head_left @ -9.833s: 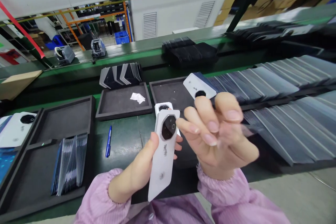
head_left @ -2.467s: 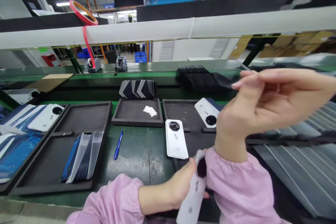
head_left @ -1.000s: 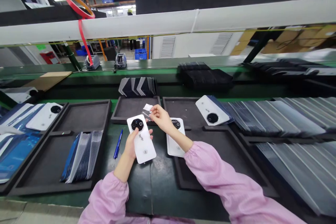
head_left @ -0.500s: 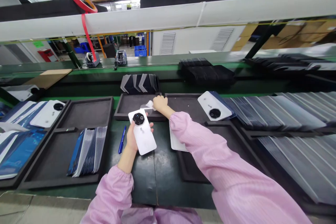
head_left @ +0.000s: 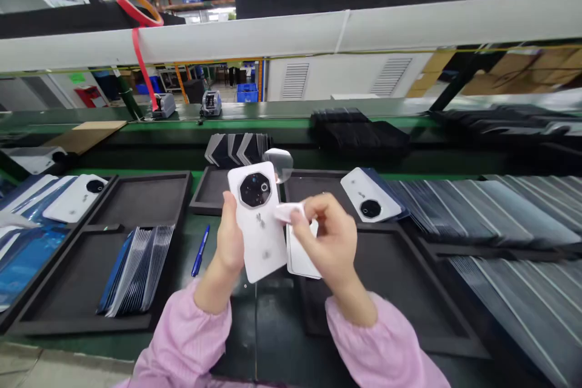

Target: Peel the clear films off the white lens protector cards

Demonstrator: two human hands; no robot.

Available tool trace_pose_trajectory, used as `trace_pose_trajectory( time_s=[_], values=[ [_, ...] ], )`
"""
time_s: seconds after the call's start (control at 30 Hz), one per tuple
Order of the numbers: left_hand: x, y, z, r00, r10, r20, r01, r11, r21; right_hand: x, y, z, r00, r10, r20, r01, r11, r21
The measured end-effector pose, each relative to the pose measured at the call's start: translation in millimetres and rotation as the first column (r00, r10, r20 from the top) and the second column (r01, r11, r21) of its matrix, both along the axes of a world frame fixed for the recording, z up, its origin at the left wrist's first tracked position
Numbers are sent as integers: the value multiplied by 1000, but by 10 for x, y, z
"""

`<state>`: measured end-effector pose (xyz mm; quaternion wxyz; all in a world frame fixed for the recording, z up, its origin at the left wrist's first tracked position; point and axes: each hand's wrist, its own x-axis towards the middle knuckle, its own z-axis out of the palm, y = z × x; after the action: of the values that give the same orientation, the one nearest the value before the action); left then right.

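My left hand (head_left: 230,239) is closed around the left edge of a white phone back cover (head_left: 265,245). The cover is tilted up towards me and carries a black camera area with several lenses. A small folded white wipe (head_left: 289,211) is pinched between the thumb and fingers of my right hand (head_left: 328,233), at the cover's right edge. Just beyond the cover's top right corner shows a clear, round-edged piece (head_left: 282,163); what it rests on is hidden. Partly behind my right hand lie white flat covers (head_left: 300,257) on the bench.
A blue pen (head_left: 200,251) lies left of my hands. Dark trays (head_left: 150,177) hold rows of film-covered panels (head_left: 139,270) on the left and more panels (head_left: 477,206) on the right. Another white cover (head_left: 369,194) lies right of centre. Tape dispensers (head_left: 211,103) stand on the shelf behind.
My right hand has come back from the small rear tray, towards me and to the right, with the white wipe at the cover. My left hand has raised the cover slightly.
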<state>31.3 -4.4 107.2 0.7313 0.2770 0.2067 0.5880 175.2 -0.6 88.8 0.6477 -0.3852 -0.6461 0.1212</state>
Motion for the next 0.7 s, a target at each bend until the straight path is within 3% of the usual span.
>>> trace_pose_trajectory(
  time_s=[0.1,0.27,0.47,0.57,0.7],
  values=[
    [74,-160,-45,997,-11,-81,12,1000,11,-98,-204,65,976,-186,111,166,972,165],
    [109,-292,-116,991,53,-125,-49,998,29,-58,-165,162,975,-81,205,35,975,218],
    [147,-340,-26,999,-35,16,36,998,-50,-147,-241,108,938,-176,298,58,929,366],
    [138,-331,2,987,-124,98,132,988,-78,-211,-298,89,921,-207,329,78,927,366],
    [141,-317,-2,969,-202,141,218,970,-108,-204,-313,112,953,-223,204,158,943,292]
  ],
)
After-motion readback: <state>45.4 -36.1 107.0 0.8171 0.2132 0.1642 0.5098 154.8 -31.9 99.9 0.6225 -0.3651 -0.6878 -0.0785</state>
